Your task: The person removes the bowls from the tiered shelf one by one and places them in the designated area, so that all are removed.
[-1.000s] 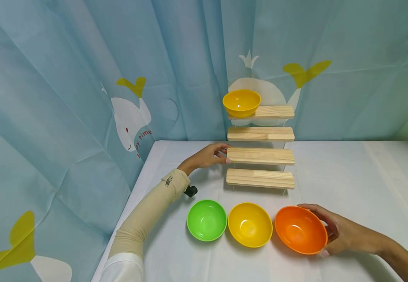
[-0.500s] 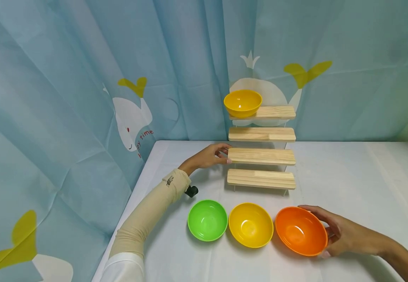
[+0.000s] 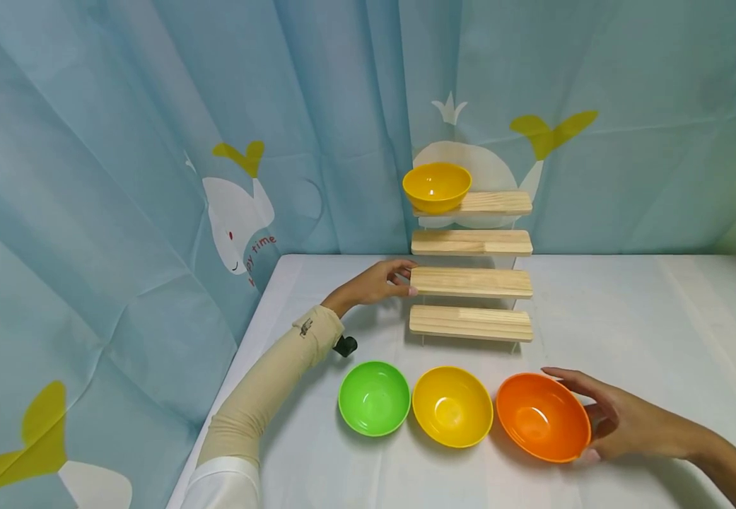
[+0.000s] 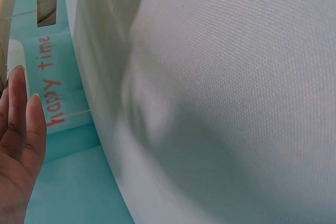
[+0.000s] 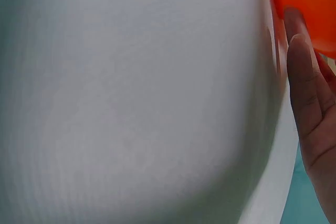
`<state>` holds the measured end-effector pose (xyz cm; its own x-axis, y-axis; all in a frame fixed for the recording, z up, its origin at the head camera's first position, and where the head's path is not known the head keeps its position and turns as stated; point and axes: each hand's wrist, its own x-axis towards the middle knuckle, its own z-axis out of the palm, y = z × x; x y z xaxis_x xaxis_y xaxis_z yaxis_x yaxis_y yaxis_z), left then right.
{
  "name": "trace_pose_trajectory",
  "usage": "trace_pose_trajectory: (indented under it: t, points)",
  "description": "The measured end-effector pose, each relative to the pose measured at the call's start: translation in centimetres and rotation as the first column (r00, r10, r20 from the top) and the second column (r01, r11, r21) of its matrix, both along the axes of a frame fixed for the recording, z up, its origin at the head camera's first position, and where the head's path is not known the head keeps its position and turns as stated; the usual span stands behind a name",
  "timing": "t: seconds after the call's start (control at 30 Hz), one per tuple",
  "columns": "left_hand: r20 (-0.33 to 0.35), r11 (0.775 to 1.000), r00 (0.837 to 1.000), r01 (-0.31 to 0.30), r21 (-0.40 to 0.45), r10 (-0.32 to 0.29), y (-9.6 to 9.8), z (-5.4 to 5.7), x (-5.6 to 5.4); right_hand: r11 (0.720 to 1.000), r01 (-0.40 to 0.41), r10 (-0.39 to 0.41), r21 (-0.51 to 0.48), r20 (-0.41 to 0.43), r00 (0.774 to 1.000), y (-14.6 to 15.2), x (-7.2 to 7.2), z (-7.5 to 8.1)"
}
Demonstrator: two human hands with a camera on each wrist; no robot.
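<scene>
Nearest: round glossy orange bowl [image 3: 542, 418], upright on the white cloth-covered table [image 3: 635, 311], right end of the near row. Right hand [image 3: 625, 424] is at its right side, thumb by the near rim, index by the far rim; grip is loose, fingers nearly straight against the bowl wall in the right wrist view. Just left of it, round glossy yellow bowl [image 3: 452, 406], then round glossy green bowl [image 3: 375, 398]; can't tell if those two rims touch. Farther, four-step rack of pale wooden planks [image 3: 471, 323] on thin clear supports. Left hand [image 3: 372, 281], beige sleeve [image 3: 272, 378] behind it, touches the left end of the second plank up; grip is loose there too, fingers extended. Farthest: second yellow bowl [image 3: 437, 187], upright on the top plank's left end, blue whale-print curtain [image 3: 342, 106] behind.
</scene>
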<state>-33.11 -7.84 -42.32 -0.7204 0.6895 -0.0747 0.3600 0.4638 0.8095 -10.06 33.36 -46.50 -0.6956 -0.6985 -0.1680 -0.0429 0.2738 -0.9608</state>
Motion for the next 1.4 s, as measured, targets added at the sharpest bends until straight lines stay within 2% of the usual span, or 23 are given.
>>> trace_pose_trajectory:
  t: [0.17,0.37,0.57,0.83,1.03,1.23,1.4]
  points:
    - [-0.002,1.0,1.0,0.004,0.006,-0.004,0.0,0.1,0.1,0.999,0.031,-0.03,-0.011,0.026,0.999,0.5,-0.3,0.2]
    - [-0.006,1.0,1.0,0.002,0.006,-0.002,0.0,0.1,0.1,0.996,0.001,-0.01,-0.092,-0.096,0.995,1.1,-1.2,0.9]
    - [-0.007,1.0,1.0,0.004,0.007,-0.004,0.0,0.1,0.0,0.996,0.074,-0.083,-0.054,-0.189,0.979,1.3,-1.9,2.6]
    - [-0.009,1.0,1.0,0.004,-0.003,-0.004,0.0,0.1,0.1,0.986,0.167,-0.166,-0.024,-0.297,0.94,0.8,-3.2,4.8]
    - [-0.009,1.0,1.0,0.003,-0.001,-0.003,0.0,0.2,0.3,0.974,0.225,-0.204,0.011,-0.383,0.901,0.4,-4.6,6.2]
    - [-0.008,1.0,1.0,0.004,0.0,-0.004,0.0,0.2,0.1,0.953,0.303,-0.257,0.018,-0.483,0.837,-0.2,-6.4,7.6]
    - [-0.01,1.0,1.0,0.003,0.004,-0.003,-0.1,0.0,0.0,0.921,0.389,-0.32,0.025,-0.518,0.793,-0.9,-8.0,9.2]
